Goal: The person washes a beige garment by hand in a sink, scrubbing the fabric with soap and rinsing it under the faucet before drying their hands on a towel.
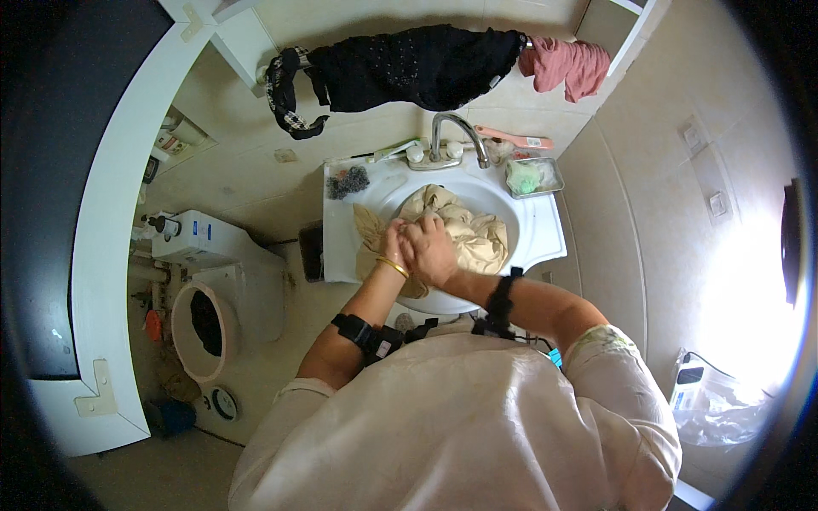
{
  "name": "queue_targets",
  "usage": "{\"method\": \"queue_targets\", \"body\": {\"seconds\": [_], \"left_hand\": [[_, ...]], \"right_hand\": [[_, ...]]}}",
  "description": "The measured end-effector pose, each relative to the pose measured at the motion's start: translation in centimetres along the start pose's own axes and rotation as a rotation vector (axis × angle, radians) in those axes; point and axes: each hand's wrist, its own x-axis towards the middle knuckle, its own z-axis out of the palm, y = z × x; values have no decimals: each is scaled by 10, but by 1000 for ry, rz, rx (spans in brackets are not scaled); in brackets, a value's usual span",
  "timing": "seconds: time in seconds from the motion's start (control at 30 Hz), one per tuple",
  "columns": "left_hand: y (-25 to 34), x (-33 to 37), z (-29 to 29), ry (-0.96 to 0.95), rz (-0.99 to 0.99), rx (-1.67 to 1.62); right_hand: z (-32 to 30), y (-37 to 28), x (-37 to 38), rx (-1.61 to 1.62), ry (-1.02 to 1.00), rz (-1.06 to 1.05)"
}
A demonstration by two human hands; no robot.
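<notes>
A crumpled beige cloth garment (477, 241) lies bunched in the white washbasin (547, 241). Part of it hangs over the basin's left front rim. My left hand (393, 242), with a gold bangle at its wrist, is closed on the cloth at the left of the bowl. Right beside it, my right hand (431, 250) presses against the left one, its fingers curled round the fabric. The two hands touch and partly hide each other's fingers. Behind the garment stands a chrome faucet (439, 132) with a curved spout; I cannot tell whether water runs.
A metal soap dish (545, 184) with a green-white bar sits at the basin's right corner. A coral-handled brush (511, 138) and a dark scrubber (348, 181) lie on the ledge. Overhead hang black clothes (409, 70) and a pink cloth (566, 66). A toilet (247, 272) stands left.
</notes>
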Motion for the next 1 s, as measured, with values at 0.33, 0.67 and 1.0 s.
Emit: {"method": "queue_targets", "body": {"seconds": [0.33, 0.67, 1.0], "left_hand": [[12, 12, -11, -230, -188, -155], [-23, 36, -8, -276, -198, 12], [-23, 41, 6, -170, -85, 213]], "right_hand": [[5, 1, 10, -14, -119, 344], [-19, 38, 19, -66, -267, 564], [-26, 49, 24, 27, -460, 569]]}}
